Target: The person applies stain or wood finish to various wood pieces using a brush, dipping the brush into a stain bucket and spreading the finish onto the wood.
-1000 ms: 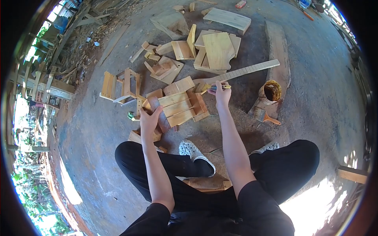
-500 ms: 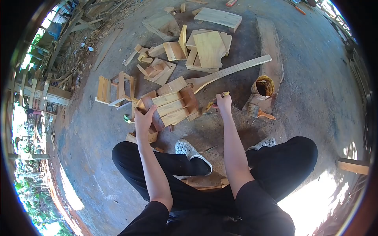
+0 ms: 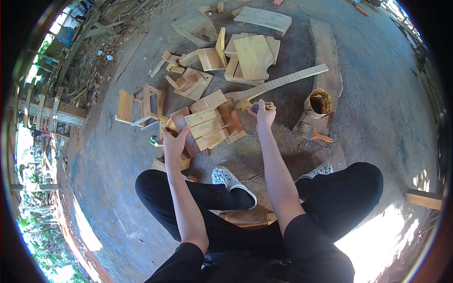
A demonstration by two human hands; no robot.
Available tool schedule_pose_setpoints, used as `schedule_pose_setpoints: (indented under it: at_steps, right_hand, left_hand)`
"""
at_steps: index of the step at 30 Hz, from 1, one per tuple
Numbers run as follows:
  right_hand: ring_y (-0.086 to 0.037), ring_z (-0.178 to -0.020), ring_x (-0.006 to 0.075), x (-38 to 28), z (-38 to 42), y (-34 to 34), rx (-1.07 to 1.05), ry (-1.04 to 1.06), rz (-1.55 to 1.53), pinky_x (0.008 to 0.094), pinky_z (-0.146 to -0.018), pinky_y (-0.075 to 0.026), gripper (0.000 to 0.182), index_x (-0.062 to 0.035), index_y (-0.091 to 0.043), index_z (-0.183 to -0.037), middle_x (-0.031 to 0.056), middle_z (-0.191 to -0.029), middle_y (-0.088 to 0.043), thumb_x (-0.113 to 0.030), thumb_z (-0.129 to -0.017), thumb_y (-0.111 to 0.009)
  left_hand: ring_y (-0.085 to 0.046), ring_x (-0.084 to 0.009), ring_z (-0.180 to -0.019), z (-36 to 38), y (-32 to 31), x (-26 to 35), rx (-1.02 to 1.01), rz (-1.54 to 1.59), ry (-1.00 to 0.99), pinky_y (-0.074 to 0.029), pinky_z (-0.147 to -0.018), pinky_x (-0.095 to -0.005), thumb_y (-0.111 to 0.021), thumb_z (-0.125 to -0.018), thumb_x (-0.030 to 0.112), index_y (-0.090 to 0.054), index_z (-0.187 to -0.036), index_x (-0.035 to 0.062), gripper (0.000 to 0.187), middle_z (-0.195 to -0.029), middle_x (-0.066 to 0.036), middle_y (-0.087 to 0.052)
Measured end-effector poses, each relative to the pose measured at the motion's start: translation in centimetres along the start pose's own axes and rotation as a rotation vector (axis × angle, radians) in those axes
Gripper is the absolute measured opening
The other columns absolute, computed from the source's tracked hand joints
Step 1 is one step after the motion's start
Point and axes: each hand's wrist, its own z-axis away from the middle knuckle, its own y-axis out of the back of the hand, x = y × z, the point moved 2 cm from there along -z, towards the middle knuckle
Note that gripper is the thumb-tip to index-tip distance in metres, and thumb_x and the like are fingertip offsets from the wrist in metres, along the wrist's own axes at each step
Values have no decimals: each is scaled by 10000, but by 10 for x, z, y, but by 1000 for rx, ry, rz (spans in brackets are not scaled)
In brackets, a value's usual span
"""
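A slatted wooden piece (image 3: 206, 128) with reddish-brown end boards lies in front of me. My left hand (image 3: 175, 140) is closed on its left end board. Beside its right end, my right hand (image 3: 264, 114) is closed round a yellow-handled brush (image 3: 270, 107), whose bristle end points left near the right end board (image 3: 230, 119). Part of that board looks darker and wet. Just behind lies a long-necked wooden piece (image 3: 278, 86), and the brush tip is close to its wide end; whether they touch is hard to tell.
An open can (image 3: 318, 103) stands on a long plank (image 3: 325, 56) at the right, with a wide brush (image 3: 315, 134) in front. Wooden pieces (image 3: 252, 56) are stacked behind. A small slatted wooden piece (image 3: 140, 106) stands at the left. My feet are close below.
My right hand has moved up and slightly left with the brush, turning it. My left hand still grips the wooden piece. The whole view has shifted slightly.
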Motion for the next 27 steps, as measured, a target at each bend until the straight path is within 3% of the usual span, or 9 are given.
schedule_pose_setpoints:
  at_steps: [2,4,6,10,13,15,19,25,27]
  right_hand:
    - [-764,-741,303,0,-5,-7,-21,-7,-298,396,-662,-695,209,22,-498,-945,192,-917,-698,-90,-994,-668]
    - [-767,-743,315,8,-7,-4,-61,-29,-227,403,-657,-697,199,20,-493,-946,204,-922,-699,-74,-983,-665]
    - [-771,-746,327,15,-8,1,-104,-51,-157,410,-652,-700,191,18,-488,-948,216,-928,-700,-58,-972,-662]
    - [-769,-699,360,16,-12,28,-116,-183,-83,434,-615,-699,159,5,-476,-908,221,-903,-708,-23,-937,-631]
    - [-762,-652,355,1,-17,40,-152,-236,67,435,-621,-700,140,48,-540,-930,232,-865,-725,-43,-917,-645]
    - [-763,-650,334,-14,-21,40,-200,-233,605,400,-537,-675,165,33,-564,-874,210,-850,-719,-87,-921,-666]
    - [-764,-652,288,-25,-17,9,-158,-106,771,372,-534,-668,154,59,-611,-932,202,-840,-719,-86,-933,-662]
    - [-774,-671,293,-17,-31,-27,-119,36,375,376,-616,-666,187,60,-620,-988,185,-882,-741,-108,-942,-689]
    - [-769,-720,324,-11,-37,-27,-69,-50,-276,411,-631,-694,169,26,-554,-915,183,-909,-703,-80,-954,-679]
  left_hand:
    - [-654,-367,-1178,-1,1,-1,-10,3,-7,-514,-1008,-417,-883,-791,476,-473,-1414,-129,960,-1289,-272,-648]
    - [-660,-361,-1141,-2,0,0,-24,8,-21,-522,-980,-415,-882,-790,482,-485,-1397,-130,949,-1254,-262,-657]
    - [-548,-473,-1368,-3,1,-1,-98,30,33,-439,-1147,-465,-858,-779,549,-348,-1527,-143,1140,-1448,-377,-543]
    - [-553,-465,-1365,0,4,-4,-100,28,88,-439,-1147,-462,-861,-780,542,-357,-1522,-144,1129,-1448,-371,-546]
    - [-557,-459,-1362,2,4,4,-90,71,70,-440,-1146,-462,-863,-781,530,-363,-1518,-142,1116,-1447,-366,-550]
    - [-557,-459,-1361,2,5,10,-98,72,28,-438,-1148,-462,-864,-782,521,-352,-1528,-139,1120,-1449,-360,-551]
    - [-547,-464,-1372,2,3,11,-64,43,-1,-433,-1155,-464,-863,-783,515,-336,-1539,-135,1128,-1460,-362,-541]
    - [-513,-474,-1405,5,2,10,-105,17,-39,-414,-1173,-482,-847,-788,549,-308,-1557,-134,1161,-1487,-379,-504]
    - [-510,-476,-1408,6,2,9,-73,-8,-90,-414,-1172,-485,-844,-785,564,-303,-1562,-126,1172,-1486,-383,-503]
